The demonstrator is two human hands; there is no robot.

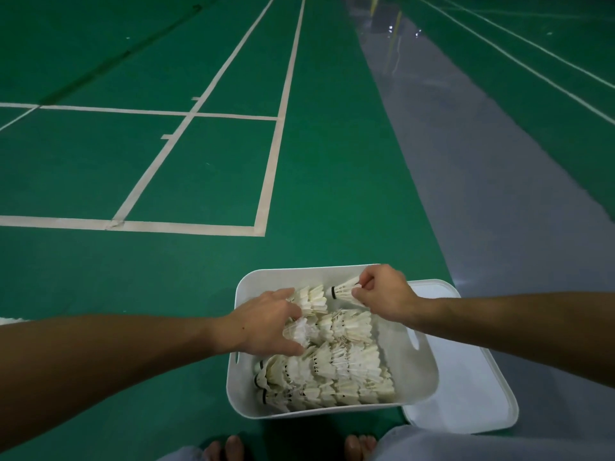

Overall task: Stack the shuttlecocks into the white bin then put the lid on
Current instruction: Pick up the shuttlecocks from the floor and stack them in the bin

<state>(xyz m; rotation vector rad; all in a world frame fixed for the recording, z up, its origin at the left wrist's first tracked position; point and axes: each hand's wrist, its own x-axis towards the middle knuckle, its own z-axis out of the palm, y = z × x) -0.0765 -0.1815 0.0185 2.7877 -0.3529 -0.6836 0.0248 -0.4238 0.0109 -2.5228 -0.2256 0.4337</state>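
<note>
The white bin (pixel 422 371) stands on the green court floor in front of me, holding several rows of stacked white shuttlecocks (pixel 336 374). Inside its left side, my left hand (pixel 266 322) grips the end of a shuttlecock stack (pixel 307 302) in the far row. My right hand (pixel 386 296) is at the bin's far right corner and pinches the feathers of a single shuttlecock (pixel 344 290), whose cork points left toward that stack. The white lid (pixel 476 397) lies flat on the floor, partly under the bin's right side.
The bin sits at the border of the green court mat (pixel 166 277) and a grey floor strip (pixel 499 194) to the right. White court lines (pixel 133 224) run ahead on the left. My bare feet (pixel 229 447) and grey trouser legs are at the bottom edge.
</note>
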